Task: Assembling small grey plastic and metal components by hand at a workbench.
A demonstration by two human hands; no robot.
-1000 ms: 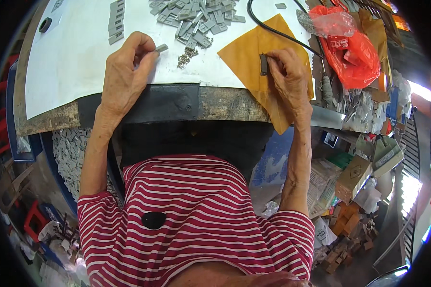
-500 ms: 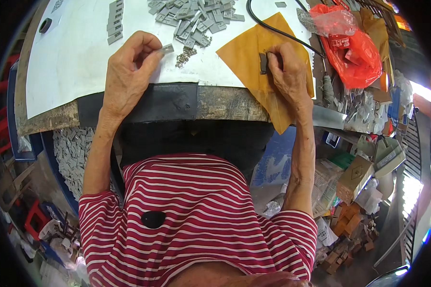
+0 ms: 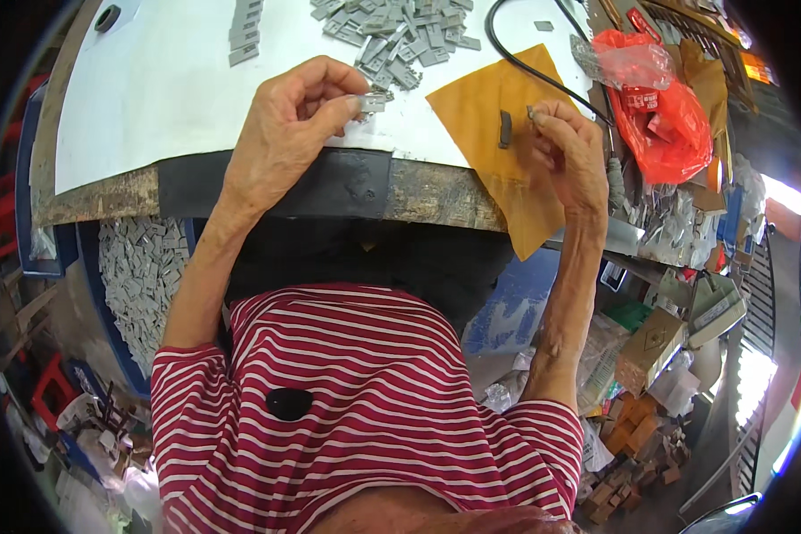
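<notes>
Over the front part of the white-covered table, my left hand (image 3: 292,120) pinches a flat grey metal plate (image 3: 374,103) between thumb and fingers. My right hand (image 3: 575,158) is closed above the orange-brown sheet (image 3: 471,98), with a tiny grey bit (image 3: 531,112) at the fingertips, too small to name. A dark, narrow block (image 3: 505,129) lies on that sheet, just left of my right fingers and apart from them. Beyond my left hand spreads a heap of similar grey plates (image 3: 431,36). The tiny metal pieces by the heap are mostly hidden behind my left hand and its plate.
Grey plates stand in an overlapping row (image 3: 245,36) at the far left, near a black ring (image 3: 108,18). A black cable (image 3: 525,67) curves over the sheet. Red plastic bags (image 3: 663,125) crowd the right side. Below the table's left edge sits a bin of grey parts (image 3: 142,276).
My left hand has moved right with its plate, now in front of the tiny pieces. My right hand has come off the dark block, moving slightly right, and a tiny bit shows at its fingertips.
</notes>
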